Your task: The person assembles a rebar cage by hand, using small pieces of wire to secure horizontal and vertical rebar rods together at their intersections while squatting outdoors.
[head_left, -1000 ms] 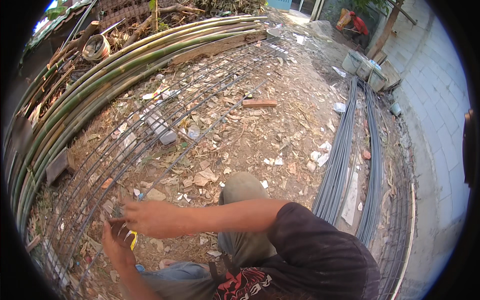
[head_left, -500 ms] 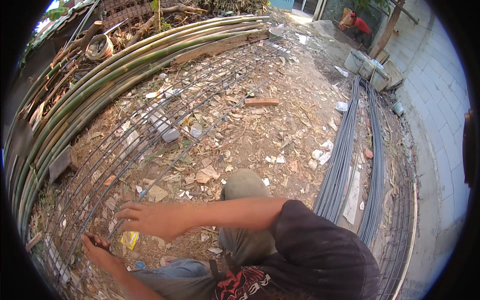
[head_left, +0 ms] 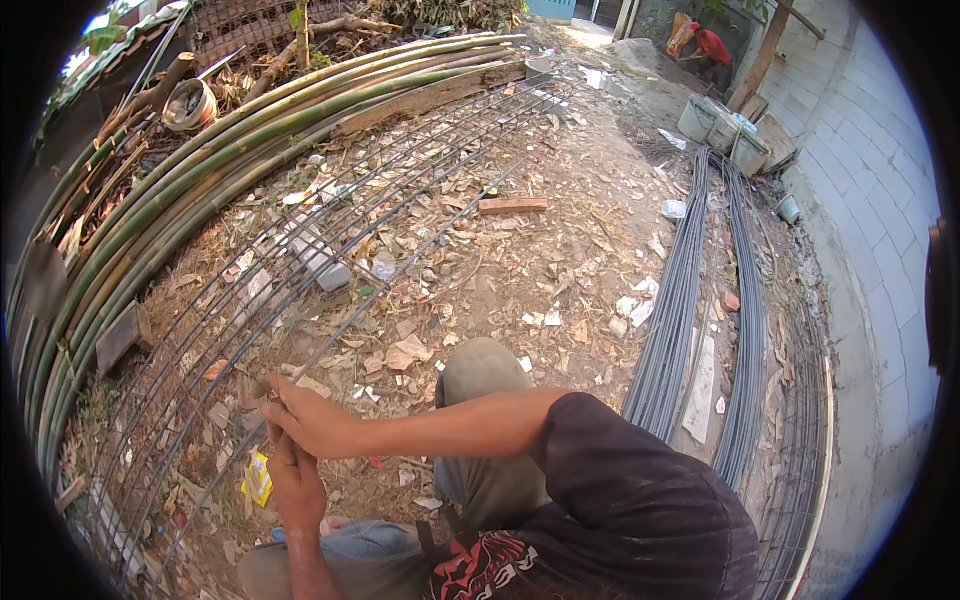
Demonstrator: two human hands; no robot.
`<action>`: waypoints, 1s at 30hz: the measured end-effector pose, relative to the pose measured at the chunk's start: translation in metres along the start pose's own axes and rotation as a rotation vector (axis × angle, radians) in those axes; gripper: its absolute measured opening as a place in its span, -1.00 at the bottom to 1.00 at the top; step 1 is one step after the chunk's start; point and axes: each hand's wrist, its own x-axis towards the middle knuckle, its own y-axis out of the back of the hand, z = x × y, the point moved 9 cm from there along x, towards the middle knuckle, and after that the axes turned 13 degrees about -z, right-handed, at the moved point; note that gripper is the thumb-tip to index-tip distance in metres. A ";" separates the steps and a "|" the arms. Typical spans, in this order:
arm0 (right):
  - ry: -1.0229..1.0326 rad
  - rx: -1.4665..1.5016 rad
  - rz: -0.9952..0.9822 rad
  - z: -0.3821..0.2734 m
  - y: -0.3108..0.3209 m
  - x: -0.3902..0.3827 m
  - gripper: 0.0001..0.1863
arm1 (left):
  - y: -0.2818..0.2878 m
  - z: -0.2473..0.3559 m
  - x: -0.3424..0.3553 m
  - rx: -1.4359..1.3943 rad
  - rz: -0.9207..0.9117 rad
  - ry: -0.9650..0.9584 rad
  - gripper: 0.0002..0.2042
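My right hand (head_left: 312, 418) and my left hand (head_left: 298, 485) meet close by the nearest bar of a steel rebar frame (head_left: 300, 262), left of my knee. The right hand lies over the tips of the left, its fingers bent and closed. My left fingers are also closed, pointing up beneath it. Whatever they grip is hidden between the hands. The frame's long dark bars run over the leaf-strewn ground, tied by cross bars toward the far end. A yellow wrapper (head_left: 258, 480) lies beside my left hand.
Bent bamboo poles (head_left: 200, 190) line the left. A reddish wood block (head_left: 513, 205) and grey block (head_left: 330, 276) lie ahead. Bundled steel rods (head_left: 672, 330) curve along the right near a block wall (head_left: 860, 160). Buckets (head_left: 722, 128) stand farther back; a person in red (head_left: 710, 48) works beyond.
My left hand has moved right and up from the outer bars. The right hand, held with fingers spread before, has closed against it. The view has shifted slightly.
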 end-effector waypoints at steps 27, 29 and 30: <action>-0.283 -0.022 -0.506 0.057 -0.067 -0.003 -0.46 | 0.093 -0.006 -0.025 -0.485 0.408 0.156 -0.57; -0.249 -0.090 -0.433 0.060 -0.056 0.005 -0.46 | 0.093 -0.008 -0.029 -0.568 0.453 0.181 -0.56; -0.248 -0.090 -0.426 0.058 -0.054 0.007 -0.46 | 0.096 -0.012 -0.034 -0.646 0.508 0.204 -0.56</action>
